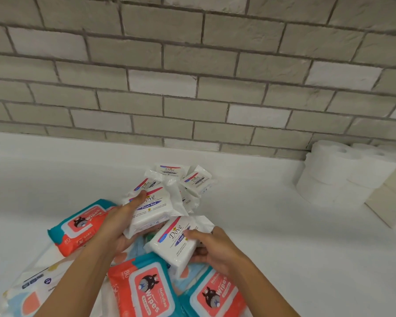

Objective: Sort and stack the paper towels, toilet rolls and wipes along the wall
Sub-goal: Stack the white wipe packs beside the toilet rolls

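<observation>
Left hand [118,221] grips 1 Dove pack [154,211]; right hand [215,249], just beside it, grips a 2nd Dove pack [172,244].

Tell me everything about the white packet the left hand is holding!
The white Dove packet is a soft, glossy plastic pack, roughly rectangular, with crinkled sealed ends. Its front shows a red and blue swoosh, "Dove" and a purple "Fresh Red" band. The left hand grips it, thumb on top, fingers beneath, tilted above the teal-and-orange wipes packs. More Dove packets lie behind it on the white counter.
</observation>
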A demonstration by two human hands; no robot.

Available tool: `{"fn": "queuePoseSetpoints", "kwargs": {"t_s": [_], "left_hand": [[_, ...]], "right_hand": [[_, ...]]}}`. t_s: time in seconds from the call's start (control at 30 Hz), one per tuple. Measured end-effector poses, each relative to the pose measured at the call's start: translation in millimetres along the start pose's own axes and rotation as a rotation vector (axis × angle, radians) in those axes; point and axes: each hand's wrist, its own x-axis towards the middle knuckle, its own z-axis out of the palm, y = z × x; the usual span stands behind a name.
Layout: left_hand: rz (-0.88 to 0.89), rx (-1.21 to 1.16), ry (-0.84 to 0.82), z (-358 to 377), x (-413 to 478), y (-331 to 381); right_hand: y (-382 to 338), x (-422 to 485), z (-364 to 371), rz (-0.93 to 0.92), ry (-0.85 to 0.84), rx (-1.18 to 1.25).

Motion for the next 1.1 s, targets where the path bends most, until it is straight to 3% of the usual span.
{"fn": "queuePoseSetpoints", "kwargs": {"t_s": [0.4,0.6,0.97,1.1], "left_hand": [[0.002,-0.028,-0.198,57,14,0],[-0.029,-0.002,-0.218,106,15,-4],[-0.045,0.068,-0.190,186,44,-35],[-0.044,0.068,-0.166,209,62,-47]], "right_hand": [[-15,-29,-86,-0.171,0.266,0.218],[-42,-33,-140,-0.239,0.390,0.310],[-64,-17,-215,-0.153,0.592,0.472],[-71,-3,-237,-0.142,0.593,0.495]]}}
